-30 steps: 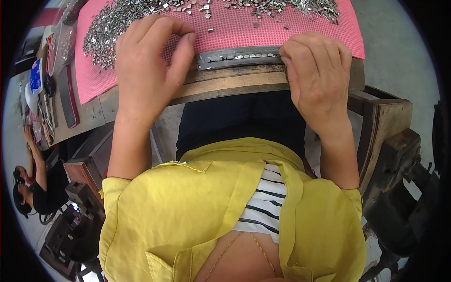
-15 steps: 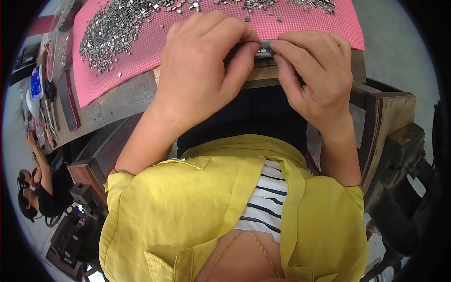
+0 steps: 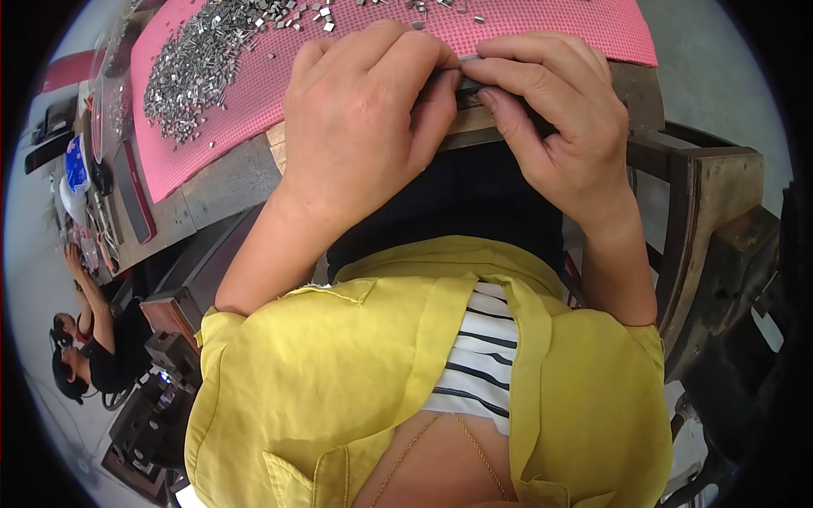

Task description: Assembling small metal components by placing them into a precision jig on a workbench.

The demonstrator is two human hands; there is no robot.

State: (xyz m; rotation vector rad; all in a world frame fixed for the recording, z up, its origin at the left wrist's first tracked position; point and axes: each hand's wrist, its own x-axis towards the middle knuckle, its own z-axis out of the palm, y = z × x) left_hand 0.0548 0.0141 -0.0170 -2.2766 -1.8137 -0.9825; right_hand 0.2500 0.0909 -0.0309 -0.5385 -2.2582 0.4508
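Observation:
My left hand (image 3: 364, 114) and my right hand (image 3: 563, 118) meet at the near edge of a pink textured mat (image 3: 254, 123). Both are closed in a pinch, thumbs below and fingers above, on a narrow grey metal strip (image 3: 467, 83). Only a short stretch of it shows between the fingertips; its ends are hidden by my hands, so I cannot tell its full shape. Beyond my left hand, a heap of small shiny metal pieces (image 3: 190, 85) covers the mat's left part. More loose square pieces (image 3: 329, 25) are scattered along the far side.
The wooden table (image 3: 193, 203) shows along the mat's near edge. A flat dark, red-edged object (image 3: 135, 195), a clear plastic bag (image 3: 110, 93) and a blue packet (image 3: 78, 165) lie at left. A co-worker (image 3: 97, 343) sits farther left. A dark machine (image 3: 732, 288) stands at right.
My fingertips have shifted slightly up and left with the strip, and less of it shows between them. The view has moved a little, so the table and heap sit differently.

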